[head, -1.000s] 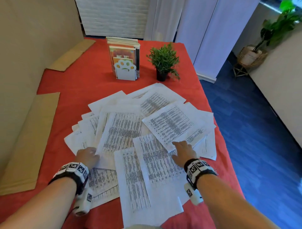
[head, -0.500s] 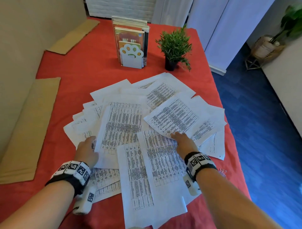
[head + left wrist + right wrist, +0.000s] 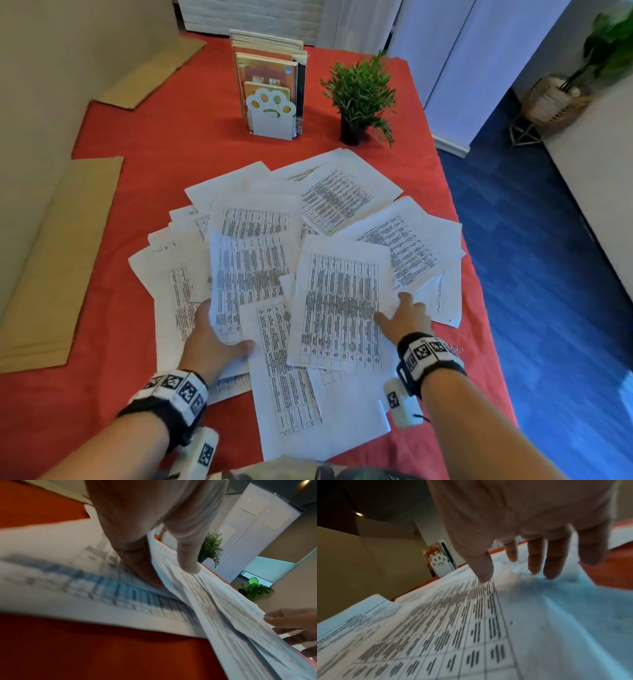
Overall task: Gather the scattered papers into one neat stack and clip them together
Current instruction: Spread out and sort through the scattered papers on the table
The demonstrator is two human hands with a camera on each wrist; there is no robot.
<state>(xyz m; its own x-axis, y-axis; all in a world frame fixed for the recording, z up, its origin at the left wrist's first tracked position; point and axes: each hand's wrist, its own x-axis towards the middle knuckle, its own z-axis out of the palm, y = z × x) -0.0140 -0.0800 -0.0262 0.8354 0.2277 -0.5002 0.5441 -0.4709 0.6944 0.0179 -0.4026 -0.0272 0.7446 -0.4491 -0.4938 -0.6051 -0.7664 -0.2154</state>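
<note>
Pinching: a printed white sheet is lifted in the left hand grip, thumb above | right hand is laid flat, fingers spread, on scattered white printed papers | red-clothed desk

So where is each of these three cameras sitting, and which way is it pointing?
Head: worn up top, looking down at the papers on the red table; both forearms and hands show.
Left wrist: low, along the left hand, its thumb above and fingers under a lifted sheet.
Right wrist: low, along the right hand, fingers spread on paper.
Shared: head and left wrist both show the potted plant.
</note>
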